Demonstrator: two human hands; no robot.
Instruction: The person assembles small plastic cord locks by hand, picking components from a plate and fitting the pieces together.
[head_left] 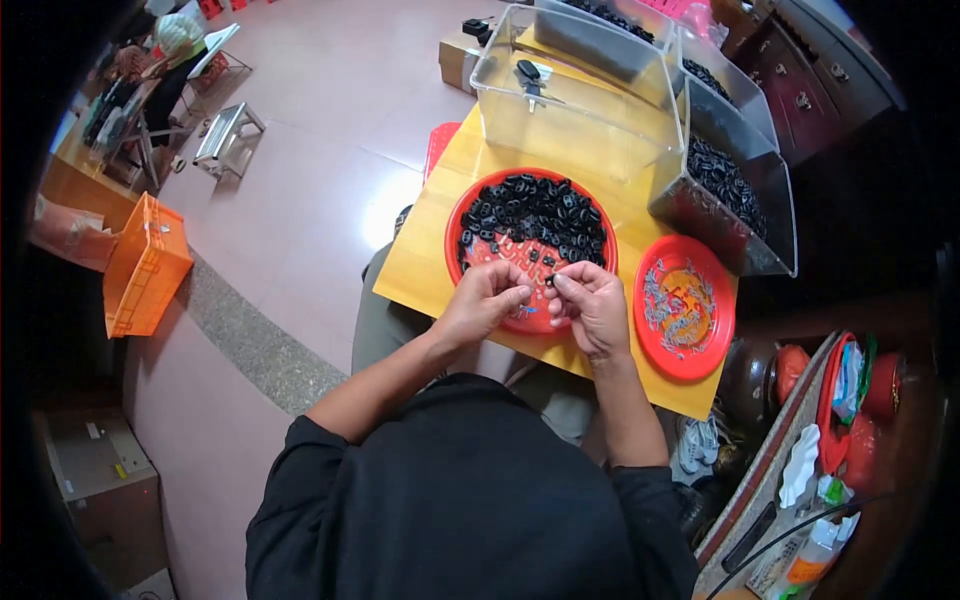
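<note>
At one yellow bench [425, 265], working with two bare hands above one round red tray [452, 245]. Gripping one small black piece [551, 281] between the thumb and fingers of the right hand [597, 312], over the tray's near half. Holding the left hand [478, 302] just beside it, thumb and fingers drawn close together; impossible to tell whether gripping anything. Heaped in the tray's far half with black pieces [535, 210] too many to count. Flanked at right by one smaller red plate [690, 370] strewn with thin greyish pieces [660, 320], likewise uncounted. Backed by four clear bins [575, 130], with black pieces in three. Off to the left, one orange crate [155, 265] and one silver step stool [225, 135].
</note>
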